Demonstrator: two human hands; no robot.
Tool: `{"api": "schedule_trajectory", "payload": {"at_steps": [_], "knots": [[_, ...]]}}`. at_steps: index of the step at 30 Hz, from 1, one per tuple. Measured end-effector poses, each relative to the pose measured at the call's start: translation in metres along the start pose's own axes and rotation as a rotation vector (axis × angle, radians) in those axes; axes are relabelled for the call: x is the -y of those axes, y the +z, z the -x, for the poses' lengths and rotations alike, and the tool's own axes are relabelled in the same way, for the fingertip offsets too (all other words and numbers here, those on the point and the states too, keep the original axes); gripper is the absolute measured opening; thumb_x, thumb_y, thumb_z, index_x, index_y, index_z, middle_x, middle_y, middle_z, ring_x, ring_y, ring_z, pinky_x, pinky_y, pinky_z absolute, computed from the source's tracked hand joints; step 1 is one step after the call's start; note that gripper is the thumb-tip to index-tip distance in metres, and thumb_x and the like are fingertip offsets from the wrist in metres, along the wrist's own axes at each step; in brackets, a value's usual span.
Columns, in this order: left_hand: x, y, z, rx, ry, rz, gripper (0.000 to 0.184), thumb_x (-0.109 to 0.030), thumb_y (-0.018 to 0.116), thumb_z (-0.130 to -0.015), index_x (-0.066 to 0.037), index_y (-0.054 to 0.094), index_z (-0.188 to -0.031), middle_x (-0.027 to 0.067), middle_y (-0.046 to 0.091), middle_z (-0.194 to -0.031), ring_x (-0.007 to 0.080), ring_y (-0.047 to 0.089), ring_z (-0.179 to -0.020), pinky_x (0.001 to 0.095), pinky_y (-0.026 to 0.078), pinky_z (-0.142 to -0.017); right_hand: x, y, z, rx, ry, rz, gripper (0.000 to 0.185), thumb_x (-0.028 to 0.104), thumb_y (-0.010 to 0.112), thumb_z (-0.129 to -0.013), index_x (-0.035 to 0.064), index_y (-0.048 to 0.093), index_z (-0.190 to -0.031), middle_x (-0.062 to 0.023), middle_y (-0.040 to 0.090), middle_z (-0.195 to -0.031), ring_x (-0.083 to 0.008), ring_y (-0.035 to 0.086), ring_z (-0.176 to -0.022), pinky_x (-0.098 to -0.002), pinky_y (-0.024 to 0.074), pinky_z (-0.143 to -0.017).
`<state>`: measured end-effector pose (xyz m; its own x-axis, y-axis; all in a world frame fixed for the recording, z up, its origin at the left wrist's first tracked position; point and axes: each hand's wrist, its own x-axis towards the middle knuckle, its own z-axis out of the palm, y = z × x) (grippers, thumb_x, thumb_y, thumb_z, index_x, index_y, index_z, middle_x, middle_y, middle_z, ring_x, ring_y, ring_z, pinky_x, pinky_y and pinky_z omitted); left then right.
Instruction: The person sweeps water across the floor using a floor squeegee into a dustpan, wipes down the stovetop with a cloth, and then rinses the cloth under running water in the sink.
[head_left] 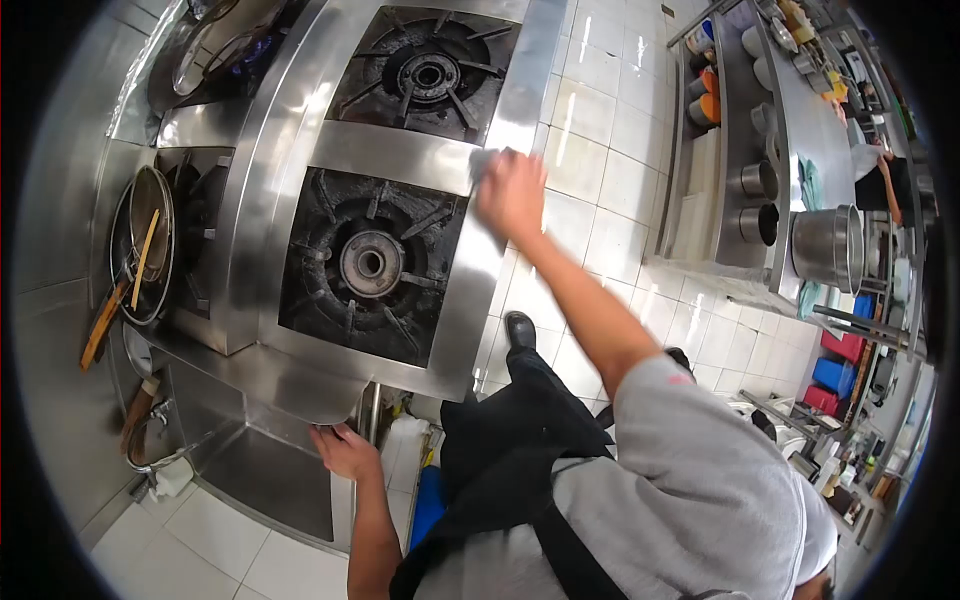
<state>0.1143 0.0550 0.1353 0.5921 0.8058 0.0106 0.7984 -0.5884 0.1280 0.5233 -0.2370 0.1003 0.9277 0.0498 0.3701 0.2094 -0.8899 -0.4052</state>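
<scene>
A commercial kitchen seen from above: pale tiled floor [640, 100], with a steel stove [400, 148] on the left and a steel bench [810, 130] across the aisle on the right. Along the stove's left side, nested round pans [150, 205] hold a wooden stick [146, 255] lying across them; a dark wok [165, 95] sits at the far left corner. A large steel pot [822, 250] stands at the bench's near end, its contents hidden. Saucepans [757, 182] stand on the level below.

The stove's right edge is a smooth steel strip beside two black burners [372, 262], and the aisle runs alongside, giving the right arm room. The person's right hand [512, 190] is on that strip, level with the divider between the burners. Its grip is closed over a small grey item [483, 165], pressed beneath the fingers and mostly covered. The left hand [345, 452] touches the stove's near edge, fingers curled; whether its grip grasps the rim cannot be told.
</scene>
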Motion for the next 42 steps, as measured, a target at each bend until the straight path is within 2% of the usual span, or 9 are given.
{"api": "schedule_trajectory", "payload": {"at_steps": [10,17,20,23,25,28,34,39,42], "knots": [[0.005,0.004,-0.004,-0.013,0.021,-0.044,0.048,-0.043,0.043,-0.101,-0.009,0.07,-0.123,0.0219,0.051,-0.151,0.0412,0.057,-0.129,0.052,0.046,-0.105,0.121,-0.095,0.248,0.84,-0.636,-0.572,0.008,0.014,0.067,-0.074,0.0105,0.066,-0.082,-0.0105,0.055,-0.097,-0.0327,0.054,-0.097,-0.0465,0.0455,-0.078],[0.005,0.01,-0.003,-0.016,-0.067,-0.051,0.046,-0.044,0.048,-0.097,-0.016,0.072,-0.126,0.0213,0.051,-0.152,0.0391,0.059,-0.128,0.0524,0.046,-0.104,0.097,-0.131,0.058,0.319,-0.338,-0.626,0.014,-0.001,0.064,-0.068,0.0051,0.065,-0.08,-0.0164,0.06,-0.096,-0.0363,0.057,-0.098,-0.0459,0.0493,-0.085],[0.0,-0.004,-0.002,0.08,-0.104,-0.015,0.047,-0.044,0.05,-0.095,-0.018,0.071,-0.129,0.0198,0.049,-0.153,0.0377,0.061,-0.124,0.0526,0.046,-0.103,0.08,-0.088,-0.013,0.204,-0.167,-0.661,0.026,0.0,0.064,-0.073,0.0058,0.071,-0.098,-0.0172,0.063,-0.109,-0.0388,0.057,-0.106,-0.0476,0.0486,-0.094],[-0.005,-0.009,-0.002,0.046,-0.153,-0.014,0.045,-0.044,0.055,-0.092,-0.018,0.074,-0.123,0.0193,0.052,-0.151,0.0381,0.061,-0.123,0.0491,0.046,-0.103,0.063,-0.05,-0.036,0.511,-0.337,-0.041,0.052,0.022,0.075,-0.087,0.012,0.063,-0.136,-0.0225,0.052,-0.146,-0.0436,0.049,-0.135,-0.0524,0.0447,-0.107],[-0.004,-0.008,-0.005,0.011,-0.156,0.01,0.046,-0.046,0.055,-0.092,-0.019,0.073,-0.125,0.0172,0.05,-0.153,0.0361,0.06,-0.124,0.0476,0.043,-0.105,0.066,-0.058,-0.018,0.382,-0.441,-0.154,0.056,0.024,0.075,-0.089,0.0128,0.059,-0.141,-0.0237,0.042,-0.156,-0.0458,0.042,-0.141,-0.055,0.0394,-0.111],[-0.002,-0.012,0.003,0.051,-0.175,0.056,0.047,-0.048,0.055,-0.092,-0.02,0.072,-0.127,0.0151,0.048,-0.155,0.034,0.058,-0.125,0.0453,0.04,-0.105,0.072,-0.111,0.039,0.405,-0.535,-0.288,0.05,0.015,0.073,-0.089,0.0092,0.059,-0.137,-0.025,0.047,-0.148,-0.0452,0.046,-0.133,-0.0502,0.0381,-0.113],[0.001,-0.01,0.002,0.041,-0.147,0.041,0.051,-0.052,0.056,-0.092,-0.02,0.072,-0.128,0.0134,0.048,-0.156,0.0305,0.059,-0.123,0.0468,0.04,-0.105,0.0,-0.139,0.19,0.849,-0.118,-0.584,0.036,0.006,0.072,-0.087,0.0037,0.065,-0.123,-0.0237,0.059,-0.13,-0.0403,0.057,-0.122,-0.0447,0.0532,-0.091],[0.004,-0.01,0.002,0.028,-0.13,0.076,0.051,-0.053,0.056,-0.092,-0.018,0.072,-0.128,0.0146,0.046,-0.157,0.0317,0.058,-0.124,0.047,0.04,-0.105,-0.028,-0.158,0.197,1.403,-0.153,-0.017,0.039,0.024,0.077,-0.085,0.0073,0.073,-0.119,-0.0228,0.071,-0.113,-0.0378,0.07,-0.098,-0.0446,0.0561,-0.089],[0.004,-0.023,0.002,0.067,-0.135,0.15,0.052,-0.052,0.058,-0.093,-0.018,0.07,-0.13,0.0162,0.042,-0.159,0.033,0.058,-0.124,0.0476,0.04,-0.105,-0.083,-0.124,0.202,1.313,-0.147,-0.178,0.034,0.023,0.071,-0.09,0.005,0.073,-0.119,-0.0167,0.075,-0.106,-0.0266,0.073,-0.089,-0.0378,0.0578,-0.081]]}}
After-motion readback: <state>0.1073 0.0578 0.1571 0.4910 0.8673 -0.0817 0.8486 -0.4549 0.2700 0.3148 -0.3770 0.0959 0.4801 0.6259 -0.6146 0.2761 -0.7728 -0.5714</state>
